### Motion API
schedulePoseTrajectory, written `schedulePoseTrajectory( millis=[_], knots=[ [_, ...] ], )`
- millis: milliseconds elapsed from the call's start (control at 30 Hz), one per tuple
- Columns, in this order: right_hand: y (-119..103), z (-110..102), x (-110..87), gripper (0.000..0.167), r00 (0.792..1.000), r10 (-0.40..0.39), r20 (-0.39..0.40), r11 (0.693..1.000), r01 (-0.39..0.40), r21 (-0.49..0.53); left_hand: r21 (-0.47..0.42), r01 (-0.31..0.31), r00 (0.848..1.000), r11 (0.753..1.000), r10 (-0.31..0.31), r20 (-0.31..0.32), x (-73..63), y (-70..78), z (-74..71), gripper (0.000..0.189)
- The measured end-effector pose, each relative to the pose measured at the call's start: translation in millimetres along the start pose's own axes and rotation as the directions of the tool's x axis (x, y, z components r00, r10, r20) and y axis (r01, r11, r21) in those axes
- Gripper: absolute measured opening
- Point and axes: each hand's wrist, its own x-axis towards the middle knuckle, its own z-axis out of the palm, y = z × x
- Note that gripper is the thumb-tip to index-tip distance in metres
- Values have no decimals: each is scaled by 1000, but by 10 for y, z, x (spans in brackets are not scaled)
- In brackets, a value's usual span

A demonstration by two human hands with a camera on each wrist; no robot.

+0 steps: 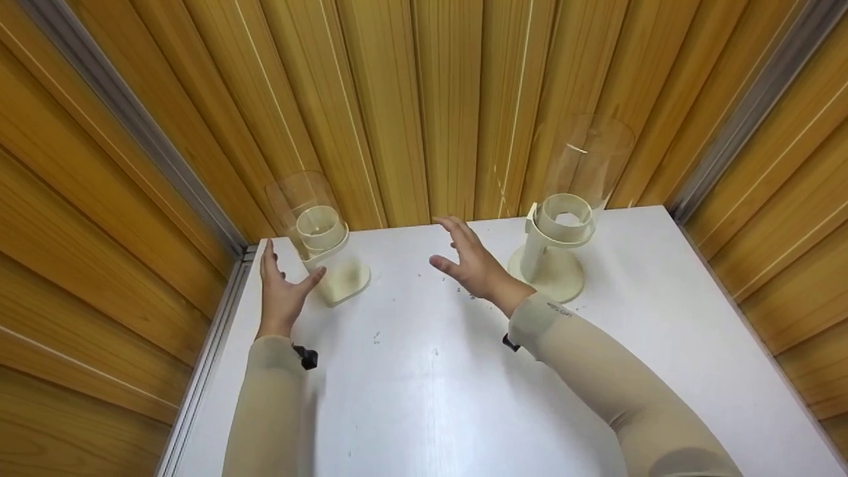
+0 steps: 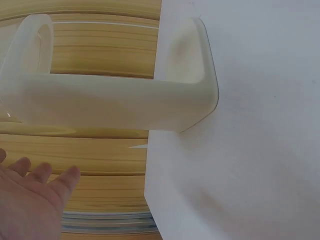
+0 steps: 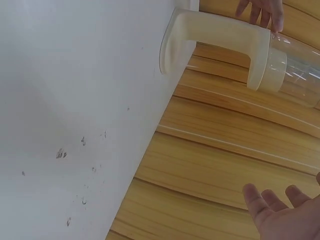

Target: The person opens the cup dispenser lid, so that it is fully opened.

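Observation:
A cream stand (image 1: pixel 348 281) with a ring holder and a clear cylinder (image 1: pixel 301 189) rises at the table's back left. Beside it, fingers spread and thumb out, is my left hand (image 1: pixel 281 298), holding nothing. The left wrist view has that stand (image 2: pixel 100 102) up close, with the left hand (image 2: pixel 32 207) at the lower corner. Between the two stands hovers my empty right hand (image 1: pixel 477 265), its fingers relaxed and pointing left. Just to its right stands a second cream stand (image 1: pixel 556 281), with a taller-looking clear cylinder (image 1: pixel 589 156) in its ring.
The white table (image 1: pixel 411 391) carries small dark marks around its middle. Wood-patterned walls (image 1: pixel 450 112) close off the back and both sides, with grey metal rails (image 1: pixel 136 112) at the corners. A small black device (image 1: pixel 307 358) is worn at the left wrist.

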Motion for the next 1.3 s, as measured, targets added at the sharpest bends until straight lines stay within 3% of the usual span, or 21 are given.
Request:
schedulePoseTrajectory(
  millis=[367, 600, 833, 967, 1167, 1300],
  knots=[
    [-205, 377, 411, 97, 993, 65, 96, 984, -80, 161, -79, 124, 991, 989, -119, 56, -2, -48, 1, 138],
    [-475, 719, 814, 94, 987, 94, 128, 953, -127, 276, -130, 132, 990, 983, -125, 58, 45, -67, -45, 140],
    [-881, 964, 1129, 107, 983, 116, 145, 904, -164, 394, -111, 158, 981, 981, -143, 129, 60, -117, -96, 149],
    [-1006, 1053, 1224, 114, 978, 131, 161, 895, -186, 406, -103, 173, 974, 979, -155, 168, 70, -139, -117, 149],
    [-1022, 1108, 1273, 122, 972, 184, 147, 893, -228, 389, -133, 116, 973, 984, -85, 216, 104, -163, -37, 143],
    [-1009, 1143, 1300, 117, 977, 170, 129, 907, -207, 368, -157, 62, 972, 986, -24, 234, 118, -191, -7, 132]
  ],
)
